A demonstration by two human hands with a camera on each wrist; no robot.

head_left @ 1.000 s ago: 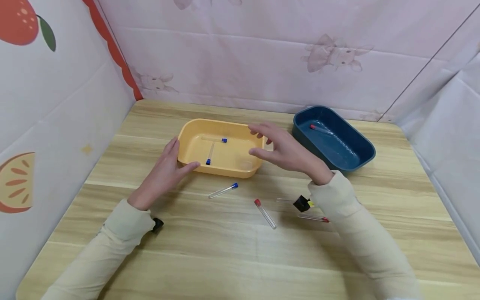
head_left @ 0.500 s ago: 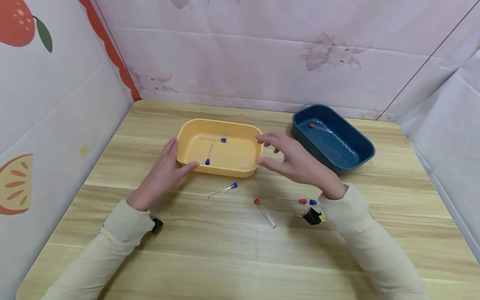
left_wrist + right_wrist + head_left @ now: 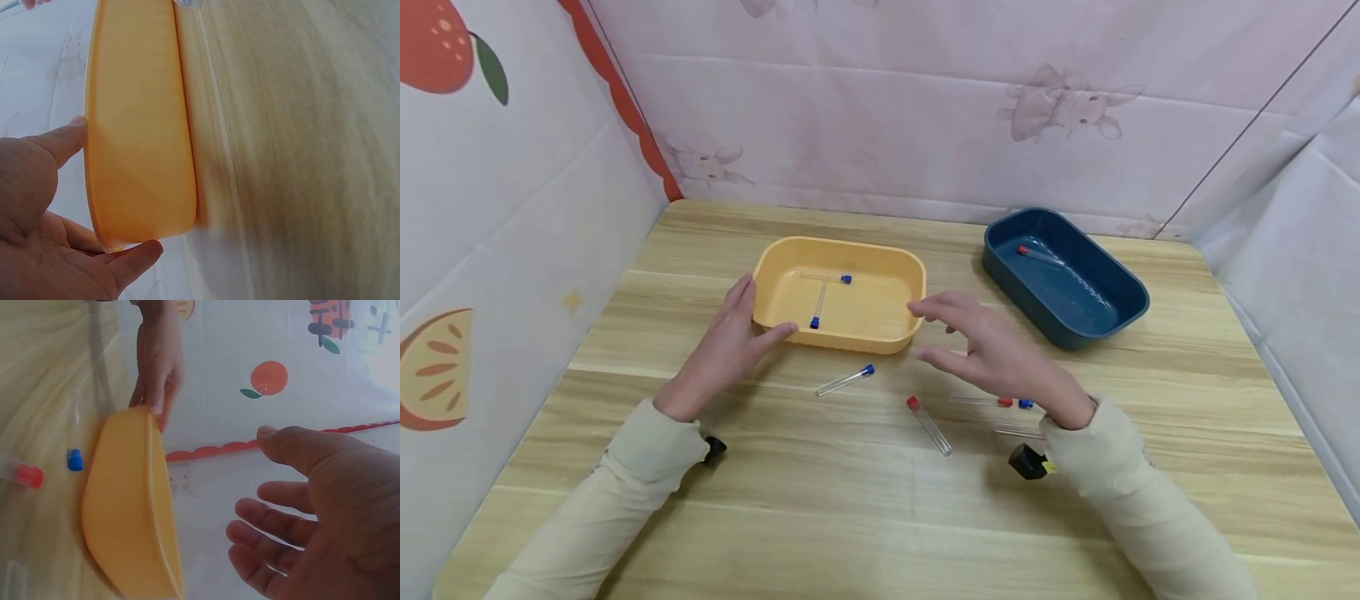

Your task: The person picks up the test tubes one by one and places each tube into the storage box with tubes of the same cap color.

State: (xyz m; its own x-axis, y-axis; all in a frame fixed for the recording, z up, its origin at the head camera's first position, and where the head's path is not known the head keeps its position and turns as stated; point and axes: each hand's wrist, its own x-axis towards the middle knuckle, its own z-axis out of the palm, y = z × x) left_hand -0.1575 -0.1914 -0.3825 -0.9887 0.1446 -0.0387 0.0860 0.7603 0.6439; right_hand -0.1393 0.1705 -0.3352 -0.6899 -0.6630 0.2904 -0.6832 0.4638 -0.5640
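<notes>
My left hand (image 3: 718, 358) holds the near left corner of a yellow plastic basin (image 3: 857, 342); in the left wrist view its thumb lies at the rim and its fingers reach round the end wall. Inside lie two clear test tubes with blue caps (image 3: 815, 322). My right hand (image 3: 1000, 346) hovers by the basin's right end with fingers apart and nothing between them, as the right wrist view shows too. On the table lie a blue-capped tube (image 3: 846, 381), a red-capped tube (image 3: 930, 427) and another red-capped tube (image 3: 981, 401) below the right hand.
A dark blue basin (image 3: 1045, 308) stands at the back right with a red-capped tube (image 3: 1039, 255) inside. Near the right wrist, another blue cap (image 3: 1026, 403) and a clear tube (image 3: 1018, 432) are partly covered. Patterned cloth (image 3: 880, 125) hangs behind the table.
My right hand has moved from over the yellow basin's right end to the right and nearer to me, uncovering tubes beneath the wrist. The left hand keeps its place on the basin.
</notes>
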